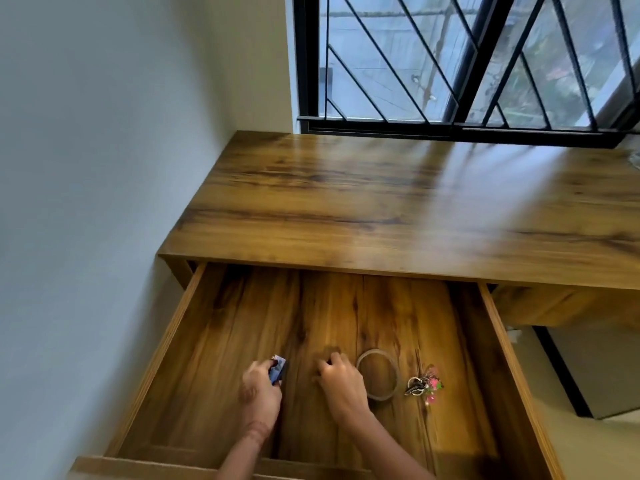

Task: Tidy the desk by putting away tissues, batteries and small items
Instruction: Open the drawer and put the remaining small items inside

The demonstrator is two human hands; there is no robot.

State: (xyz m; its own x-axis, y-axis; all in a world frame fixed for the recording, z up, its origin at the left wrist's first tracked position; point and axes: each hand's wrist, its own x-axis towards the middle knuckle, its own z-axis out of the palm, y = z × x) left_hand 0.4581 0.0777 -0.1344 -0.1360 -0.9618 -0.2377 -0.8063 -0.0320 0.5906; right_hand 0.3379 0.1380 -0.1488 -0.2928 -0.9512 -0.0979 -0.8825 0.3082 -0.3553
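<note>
The wooden desk's drawer [162, 344] stands pulled out, and both my hands reach into it. My left hand [259, 393] pinches a small blue card-like item [278, 368] just above the drawer floor. My right hand [341, 379] hovers beside it with fingers curled, and I see nothing in it. To its right a roll of clear tape [378, 374] lies flat on the drawer floor. Right of the tape lies a bunch of keys with a pink and green charm [424, 384].
The desk top [381, 202] runs under a barred window [450, 64]. A pale wall [86, 202] borders the desk and drawer on the left. Below the desk at the right stands a grey box-like object [595, 368] on a light floor.
</note>
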